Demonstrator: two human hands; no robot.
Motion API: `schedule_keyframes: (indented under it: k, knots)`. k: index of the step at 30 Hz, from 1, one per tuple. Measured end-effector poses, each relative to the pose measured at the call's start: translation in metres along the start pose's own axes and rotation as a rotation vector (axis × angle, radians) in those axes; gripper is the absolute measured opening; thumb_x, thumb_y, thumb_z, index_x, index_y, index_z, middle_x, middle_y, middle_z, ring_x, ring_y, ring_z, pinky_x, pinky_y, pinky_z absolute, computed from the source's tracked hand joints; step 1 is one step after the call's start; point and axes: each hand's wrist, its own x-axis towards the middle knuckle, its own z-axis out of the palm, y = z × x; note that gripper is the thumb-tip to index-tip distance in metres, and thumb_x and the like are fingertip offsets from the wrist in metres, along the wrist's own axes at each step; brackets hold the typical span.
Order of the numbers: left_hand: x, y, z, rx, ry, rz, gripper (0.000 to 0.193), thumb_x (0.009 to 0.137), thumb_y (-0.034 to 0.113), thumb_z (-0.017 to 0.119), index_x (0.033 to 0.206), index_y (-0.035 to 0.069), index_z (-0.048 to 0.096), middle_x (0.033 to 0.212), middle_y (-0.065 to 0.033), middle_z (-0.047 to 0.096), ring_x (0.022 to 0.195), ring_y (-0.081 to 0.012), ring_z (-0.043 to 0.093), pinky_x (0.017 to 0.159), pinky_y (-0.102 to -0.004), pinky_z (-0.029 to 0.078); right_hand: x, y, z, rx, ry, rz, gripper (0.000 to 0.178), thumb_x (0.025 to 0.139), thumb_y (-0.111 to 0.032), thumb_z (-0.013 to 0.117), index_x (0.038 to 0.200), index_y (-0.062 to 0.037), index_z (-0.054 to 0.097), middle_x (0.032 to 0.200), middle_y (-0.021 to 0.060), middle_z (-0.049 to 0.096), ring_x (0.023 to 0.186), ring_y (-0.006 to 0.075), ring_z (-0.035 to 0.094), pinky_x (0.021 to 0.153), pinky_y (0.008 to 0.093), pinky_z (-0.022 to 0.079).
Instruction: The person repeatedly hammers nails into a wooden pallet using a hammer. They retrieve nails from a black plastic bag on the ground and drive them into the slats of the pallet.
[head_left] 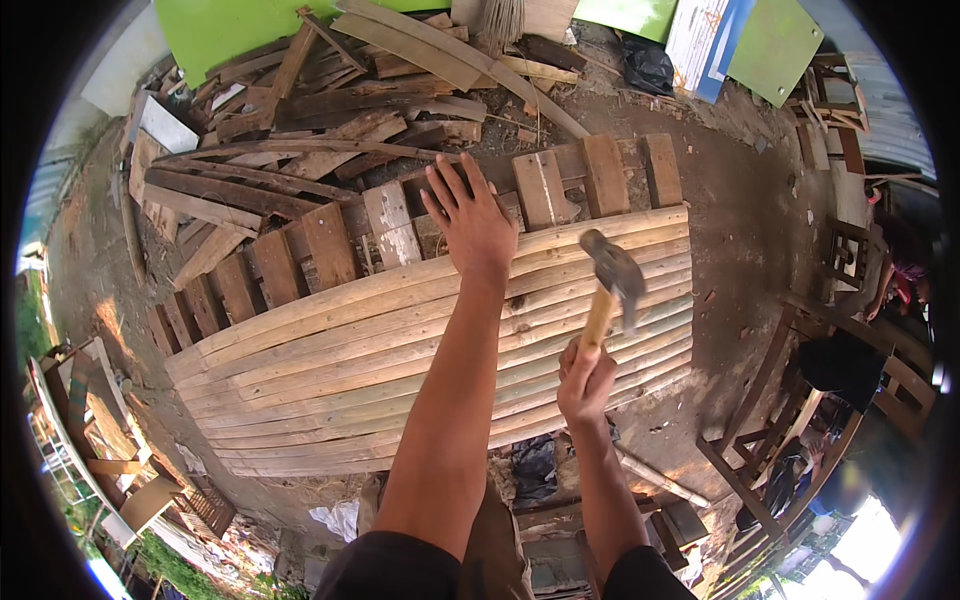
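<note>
My right hand point(586, 385) grips the wooden handle of a claw hammer point(601, 318). The hammer's metal head is raised over the right part of a panel of long bamboo strips point(340, 345), laid side by side. Stretched forward, my left hand point(472, 220) has its fingers spread and lies across the far edge of the panel. Its fingertips reach onto the short wooden slats point(545, 188) that stick out beyond the bamboo. What lies under that palm is hidden, and no nail can be made out.
Scrap boards point(350, 130) are heaped beyond the panel. A black plastic bag point(648, 66) lies at the far side, near a green board point(775, 50). Wooden frames point(760, 400) stand at the right, with other people beside them. A black bag point(535, 468) sits near my legs.
</note>
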Motion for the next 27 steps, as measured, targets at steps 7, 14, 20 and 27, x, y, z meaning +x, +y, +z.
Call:
schedule_keyframes:
  k: [7,14,20,27]
  knots:
    - [0.005,-0.005,0.001,-0.013,0.084,0.037,0.054,0.106,0.02,0.039,0.156,0.003,0.03,0.164,-0.0264,0.023,0.154,-0.0447,0.015,0.124,-0.0585,0.013,0.021,0.004,0.001,-0.157,0.034,0.127,0.058,0.111,-0.045,0.039,0.069,-0.0055,0.047,0.051,0.0032,0.042,0.043,0.0149,0.042,0.043,0.037,0.032]
    - [0.002,-0.004,0.0,-0.022,0.017,0.067,0.069,0.1,0.02,0.052,0.159,0.001,0.024,0.167,-0.0221,0.017,0.156,-0.0426,0.008,0.127,-0.0548,0.006,0.016,0.016,0.001,-0.323,-0.023,0.043,0.06,0.11,-0.043,0.036,0.077,0.0022,0.057,0.054,0.0042,0.048,0.049,0.0123,0.049,0.042,0.0329,0.034]
    - [-0.001,-0.004,0.0,-0.03,0.029,0.086,0.07,0.096,0.017,0.056,0.157,0.0,0.027,0.166,-0.023,0.021,0.155,-0.0445,0.01,0.126,-0.0568,0.007,0.011,0.03,0.008,-0.448,-0.025,0.143,0.054,0.111,-0.035,0.037,0.076,0.0013,0.055,0.053,0.0084,0.05,0.047,0.0207,0.053,0.044,0.0402,0.039]
    - [0.001,-0.015,0.005,-0.195,0.183,0.205,0.052,0.105,0.017,0.041,0.153,-0.002,0.034,0.16,-0.0254,0.033,0.152,-0.0463,0.022,0.125,-0.057,0.015,-0.008,0.045,0.009,-0.446,0.141,0.049,0.055,0.11,-0.039,0.042,0.073,0.0008,0.052,0.049,0.0137,0.047,0.042,0.0235,0.05,0.042,0.0396,0.039]
